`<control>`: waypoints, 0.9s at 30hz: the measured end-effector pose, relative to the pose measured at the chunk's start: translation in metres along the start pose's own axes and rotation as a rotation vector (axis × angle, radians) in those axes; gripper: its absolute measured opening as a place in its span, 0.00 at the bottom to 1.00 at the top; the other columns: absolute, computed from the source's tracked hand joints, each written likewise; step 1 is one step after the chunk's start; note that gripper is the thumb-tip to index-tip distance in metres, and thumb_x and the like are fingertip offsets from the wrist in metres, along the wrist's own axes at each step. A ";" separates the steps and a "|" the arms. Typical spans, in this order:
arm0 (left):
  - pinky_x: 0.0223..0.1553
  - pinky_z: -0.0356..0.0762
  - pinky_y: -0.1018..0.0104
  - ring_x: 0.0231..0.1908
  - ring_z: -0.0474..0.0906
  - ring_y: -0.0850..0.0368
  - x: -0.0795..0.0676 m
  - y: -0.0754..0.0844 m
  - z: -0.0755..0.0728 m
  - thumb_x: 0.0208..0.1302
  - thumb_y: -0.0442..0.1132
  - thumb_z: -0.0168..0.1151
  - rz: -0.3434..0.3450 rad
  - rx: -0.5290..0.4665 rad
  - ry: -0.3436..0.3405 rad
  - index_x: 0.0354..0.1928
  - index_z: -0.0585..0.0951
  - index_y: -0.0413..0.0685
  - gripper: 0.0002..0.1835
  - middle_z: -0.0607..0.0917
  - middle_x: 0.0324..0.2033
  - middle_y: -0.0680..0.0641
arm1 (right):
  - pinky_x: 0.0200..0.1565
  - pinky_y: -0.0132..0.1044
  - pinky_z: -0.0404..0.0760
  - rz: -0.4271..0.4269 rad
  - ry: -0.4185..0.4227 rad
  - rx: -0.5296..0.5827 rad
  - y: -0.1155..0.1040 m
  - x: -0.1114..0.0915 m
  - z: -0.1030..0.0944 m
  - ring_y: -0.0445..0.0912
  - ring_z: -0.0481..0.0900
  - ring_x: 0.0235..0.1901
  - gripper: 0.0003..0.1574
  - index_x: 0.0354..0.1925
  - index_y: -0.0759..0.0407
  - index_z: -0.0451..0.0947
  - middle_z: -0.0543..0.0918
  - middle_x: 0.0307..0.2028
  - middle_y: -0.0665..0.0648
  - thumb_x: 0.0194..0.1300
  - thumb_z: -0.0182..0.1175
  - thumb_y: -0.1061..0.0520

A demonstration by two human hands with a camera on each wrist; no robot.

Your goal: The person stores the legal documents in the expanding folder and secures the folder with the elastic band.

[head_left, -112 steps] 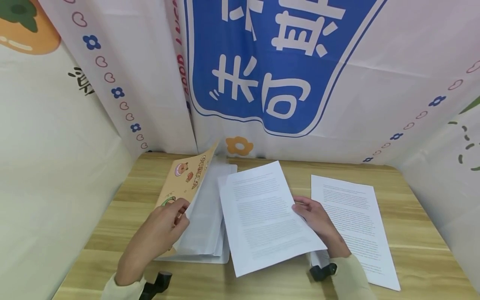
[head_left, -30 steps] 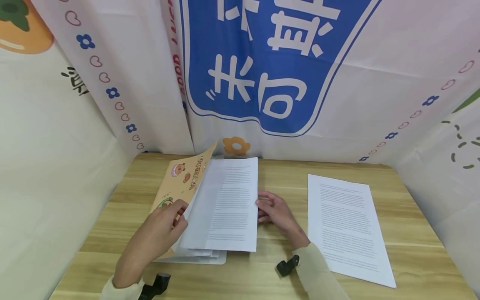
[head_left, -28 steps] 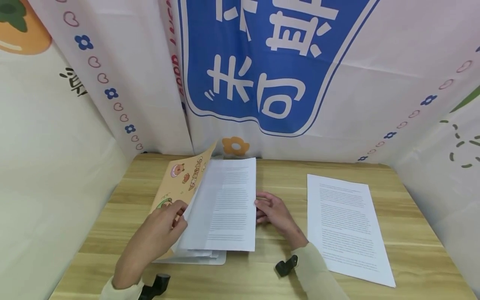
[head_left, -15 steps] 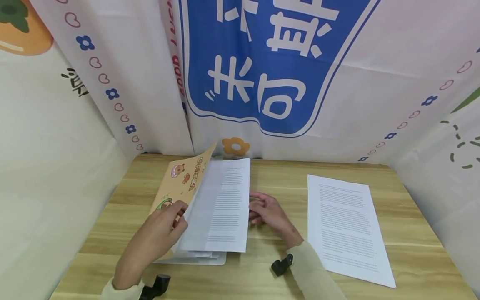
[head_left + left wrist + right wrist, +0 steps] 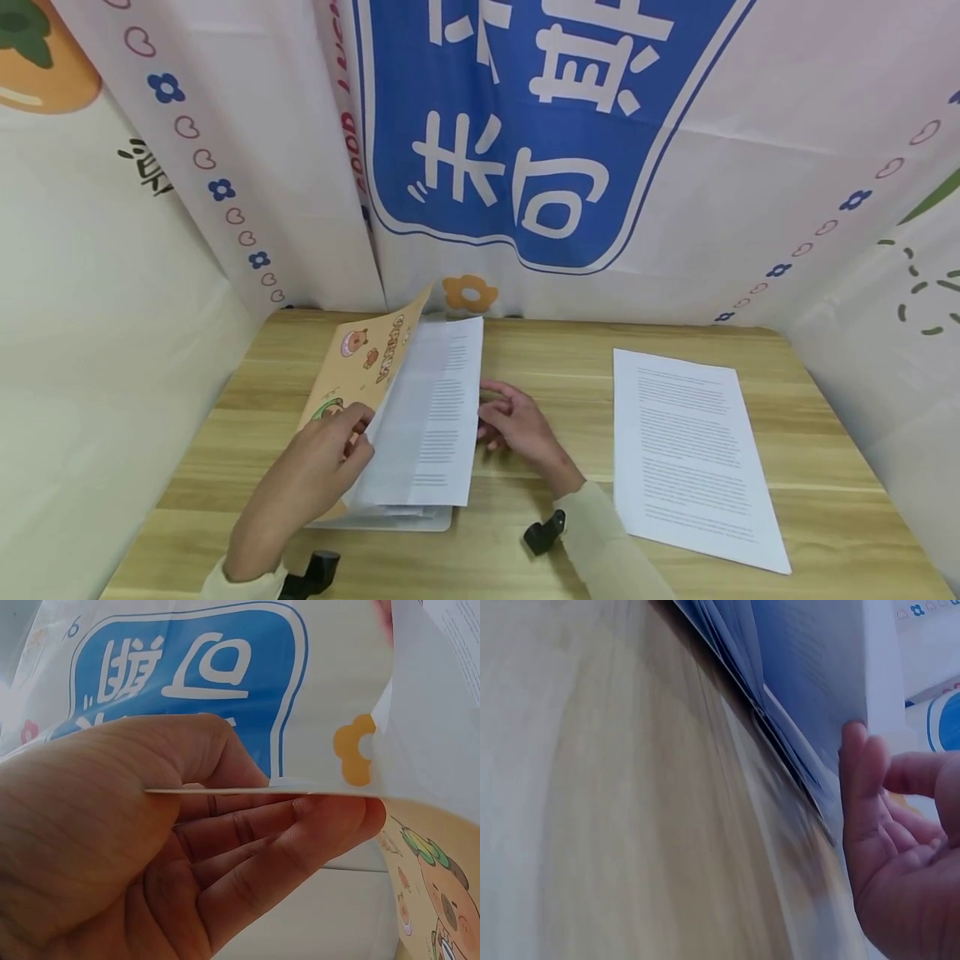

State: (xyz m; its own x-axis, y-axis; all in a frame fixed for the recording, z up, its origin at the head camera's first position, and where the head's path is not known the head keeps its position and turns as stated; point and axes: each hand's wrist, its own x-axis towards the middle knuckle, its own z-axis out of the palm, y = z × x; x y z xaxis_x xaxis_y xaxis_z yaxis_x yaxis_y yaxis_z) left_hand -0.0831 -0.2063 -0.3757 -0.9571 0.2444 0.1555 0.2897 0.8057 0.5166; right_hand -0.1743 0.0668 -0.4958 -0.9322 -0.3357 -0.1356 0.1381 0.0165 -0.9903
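Observation:
My left hand (image 5: 326,454) pinches the raised tan cartoon cover (image 5: 352,358) of a file folder, thumb on one face and fingers on the other, as the left wrist view shows. Under that cover lie clear plastic pockets (image 5: 393,454). A printed sheet of paper (image 5: 453,417) sits partly inside a pocket, its left part dimmed behind the plastic and its right strip bare. Its right edge is between the thumb and fingers of my right hand (image 5: 521,425). In the right wrist view the fingertips (image 5: 870,754) meet the paper's edge above the folder's pages.
More printed paper (image 5: 697,458) lies on the wooden table (image 5: 570,350) to the right, slightly turned. A printed white cloth (image 5: 750,208) hangs behind the table and along both sides. Black wrist mounts (image 5: 543,533) stick out from the sleeves.
My right hand has carried the sheet leftward from beside the folder into the clear pocket; less of it shows bare now than half a second ago. My left hand stays on the cover.

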 end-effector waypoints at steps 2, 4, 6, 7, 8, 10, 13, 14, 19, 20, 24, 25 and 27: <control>0.30 0.76 0.65 0.30 0.73 0.61 0.000 0.000 0.000 0.64 0.28 0.60 -0.001 -0.005 -0.001 0.45 0.81 0.40 0.09 0.79 0.30 0.52 | 0.26 0.35 0.82 -0.011 0.028 -0.027 -0.001 0.000 0.004 0.47 0.85 0.28 0.29 0.71 0.61 0.70 0.88 0.40 0.62 0.74 0.58 0.63; 0.30 0.76 0.65 0.30 0.73 0.61 -0.001 0.000 0.001 0.64 0.27 0.59 -0.001 -0.007 -0.003 0.45 0.81 0.40 0.09 0.79 0.30 0.52 | 0.25 0.36 0.82 -0.018 0.051 -0.051 -0.001 0.001 0.008 0.47 0.84 0.27 0.28 0.69 0.61 0.72 0.88 0.39 0.60 0.73 0.58 0.64; 0.29 0.76 0.65 0.30 0.73 0.61 -0.001 0.000 0.001 0.65 0.27 0.60 0.000 -0.006 0.000 0.46 0.81 0.40 0.09 0.79 0.30 0.52 | 0.25 0.37 0.83 -0.017 0.061 -0.063 -0.001 0.001 0.012 0.47 0.84 0.27 0.27 0.68 0.61 0.72 0.87 0.39 0.60 0.73 0.59 0.65; 0.29 0.76 0.65 0.29 0.72 0.61 -0.001 0.000 0.001 0.64 0.27 0.59 0.003 -0.005 0.002 0.46 0.81 0.39 0.09 0.79 0.30 0.52 | 0.25 0.37 0.83 -0.015 0.063 -0.066 -0.001 0.001 0.013 0.47 0.85 0.27 0.27 0.68 0.61 0.72 0.87 0.38 0.59 0.72 0.59 0.65; 0.29 0.76 0.65 0.29 0.72 0.61 -0.001 0.000 0.001 0.64 0.27 0.59 0.007 -0.003 0.005 0.46 0.81 0.39 0.09 0.79 0.29 0.52 | 0.25 0.37 0.83 -0.015 0.063 -0.067 -0.001 0.001 0.014 0.48 0.85 0.27 0.27 0.68 0.61 0.72 0.87 0.38 0.59 0.72 0.59 0.66; 0.29 0.76 0.65 0.29 0.72 0.61 -0.001 0.000 0.001 0.64 0.27 0.59 0.016 -0.002 0.012 0.46 0.81 0.39 0.09 0.78 0.29 0.53 | 0.25 0.37 0.83 -0.015 0.062 -0.068 -0.001 0.000 0.017 0.48 0.85 0.26 0.26 0.67 0.61 0.73 0.87 0.38 0.59 0.73 0.59 0.66; 0.29 0.75 0.65 0.29 0.72 0.61 -0.001 -0.001 0.001 0.64 0.27 0.59 0.022 -0.004 0.012 0.45 0.81 0.39 0.09 0.78 0.29 0.53 | 0.25 0.37 0.83 -0.026 0.048 -0.077 -0.001 0.000 0.021 0.48 0.85 0.26 0.25 0.67 0.62 0.73 0.87 0.38 0.59 0.73 0.58 0.66; 0.29 0.75 0.65 0.29 0.72 0.61 -0.001 -0.001 0.001 0.64 0.27 0.59 0.021 -0.004 0.011 0.45 0.81 0.39 0.09 0.78 0.29 0.53 | 0.25 0.37 0.83 -0.027 0.046 -0.081 -0.002 0.001 0.022 0.48 0.85 0.26 0.25 0.66 0.62 0.73 0.87 0.38 0.59 0.73 0.58 0.65; 0.29 0.75 0.65 0.29 0.72 0.61 -0.001 -0.001 0.001 0.65 0.28 0.59 0.006 -0.008 0.000 0.46 0.81 0.39 0.09 0.78 0.28 0.53 | 0.24 0.37 0.82 -0.032 0.050 -0.091 -0.003 0.003 0.028 0.48 0.84 0.26 0.23 0.65 0.62 0.75 0.87 0.36 0.59 0.74 0.58 0.65; 0.29 0.75 0.65 0.29 0.72 0.61 0.000 -0.001 0.001 0.65 0.28 0.59 0.003 -0.008 -0.002 0.46 0.81 0.39 0.09 0.78 0.29 0.53 | 0.24 0.38 0.82 -0.034 0.050 -0.087 -0.003 0.004 0.029 0.48 0.84 0.26 0.23 0.65 0.62 0.75 0.87 0.36 0.59 0.74 0.58 0.65; 0.29 0.75 0.65 0.29 0.72 0.61 0.000 -0.001 0.001 0.65 0.28 0.59 0.001 -0.012 -0.002 0.47 0.82 0.39 0.10 0.79 0.30 0.52 | 0.26 0.39 0.83 -0.021 0.049 -0.082 -0.005 0.008 0.034 0.47 0.83 0.25 0.22 0.64 0.63 0.76 0.86 0.34 0.59 0.73 0.59 0.65; 0.29 0.76 0.65 0.29 0.72 0.61 -0.001 -0.001 0.001 0.65 0.28 0.59 0.000 -0.014 -0.004 0.47 0.82 0.39 0.10 0.79 0.30 0.52 | 0.26 0.39 0.83 -0.018 0.048 -0.084 -0.005 0.009 0.036 0.47 0.83 0.25 0.22 0.63 0.62 0.76 0.86 0.34 0.59 0.73 0.59 0.64; 0.29 0.76 0.65 0.29 0.72 0.61 -0.001 -0.002 0.001 0.65 0.28 0.59 0.002 -0.015 -0.003 0.47 0.82 0.39 0.10 0.80 0.30 0.52 | 0.26 0.39 0.83 -0.010 0.046 -0.091 -0.007 0.011 0.038 0.46 0.83 0.25 0.21 0.63 0.61 0.77 0.86 0.32 0.58 0.73 0.59 0.64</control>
State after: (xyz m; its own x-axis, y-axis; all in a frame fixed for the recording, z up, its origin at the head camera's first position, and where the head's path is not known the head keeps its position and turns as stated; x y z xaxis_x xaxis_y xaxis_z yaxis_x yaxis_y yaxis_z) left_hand -0.0830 -0.2072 -0.3777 -0.9566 0.2472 0.1544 0.2914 0.7970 0.5290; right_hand -0.1722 0.0270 -0.4895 -0.9481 -0.2927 -0.1246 0.0994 0.0993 -0.9901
